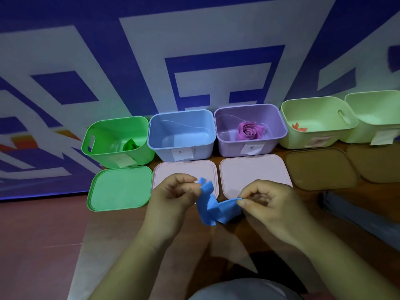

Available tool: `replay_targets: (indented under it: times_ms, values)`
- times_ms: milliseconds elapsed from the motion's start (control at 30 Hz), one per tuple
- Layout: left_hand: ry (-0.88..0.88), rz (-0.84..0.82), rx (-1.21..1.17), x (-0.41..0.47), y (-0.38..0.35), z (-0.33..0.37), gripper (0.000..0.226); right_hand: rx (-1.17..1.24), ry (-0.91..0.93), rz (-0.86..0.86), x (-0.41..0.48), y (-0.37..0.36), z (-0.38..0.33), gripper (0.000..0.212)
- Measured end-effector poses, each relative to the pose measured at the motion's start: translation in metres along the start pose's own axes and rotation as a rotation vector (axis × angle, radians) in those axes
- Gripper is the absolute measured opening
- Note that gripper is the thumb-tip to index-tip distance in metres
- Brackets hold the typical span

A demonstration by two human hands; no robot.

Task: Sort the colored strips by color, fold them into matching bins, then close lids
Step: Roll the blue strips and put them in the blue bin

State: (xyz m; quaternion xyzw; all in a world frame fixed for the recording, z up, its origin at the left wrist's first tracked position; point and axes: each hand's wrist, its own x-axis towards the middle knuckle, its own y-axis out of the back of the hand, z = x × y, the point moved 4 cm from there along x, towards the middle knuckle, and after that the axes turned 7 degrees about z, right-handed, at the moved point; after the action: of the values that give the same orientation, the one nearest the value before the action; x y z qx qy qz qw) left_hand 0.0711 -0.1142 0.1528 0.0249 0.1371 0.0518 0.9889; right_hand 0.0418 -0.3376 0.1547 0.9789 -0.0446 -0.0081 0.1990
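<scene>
The left hand has its fingers curled in, pinching one end of a soft blue fabric-like strip. The right hand pinches the other end between thumb and forefinger, with the other fingers loosely curled behind. The strip runs roughly side to side between the two pinches, held up off the table. Its left end sticks up and away from the person, and the middle sags below the fingertips in a couple of loose folds, so it looks crumpled rather than flat.

Just past the fingers lie two pale pink square plastic lids, flat on the table. A green square lid lies off to the left of the left hand, and two tan lids out beyond the right hand.

Further out behind the lids there's a row of open bins:
- A green plastic bin with a small folded green strip inside.
- A light blue bin straight beyond the left fingers, nothing visible in it.
- A purple bin holding a purple strip rolled up like a rose.
- A pale green bin with a bit of orange at the bottom.
- A second pale green bin at the far right, contents not visible.

The bins carry small paper labels on the front.
</scene>
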Motion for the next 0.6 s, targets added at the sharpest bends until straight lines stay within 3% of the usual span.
replay_targets:
  times_ms: [133,400,600]
  values:
    - [-0.038,-0.057,0.027,0.002,-0.004,0.012,0.017,0.113,0.001,-0.07,0.005,-0.002,-0.01,0.03]
    - [0.027,-0.106,-0.023,0.0,-0.008,0.036,0.021,0.066,0.22,-0.173,0.012,0.001,-0.053,0.013]
    - [0.075,-0.169,-0.091,-0.008,-0.013,0.051,0.015,0.063,0.302,-0.088,0.018,0.003,-0.065,0.007]
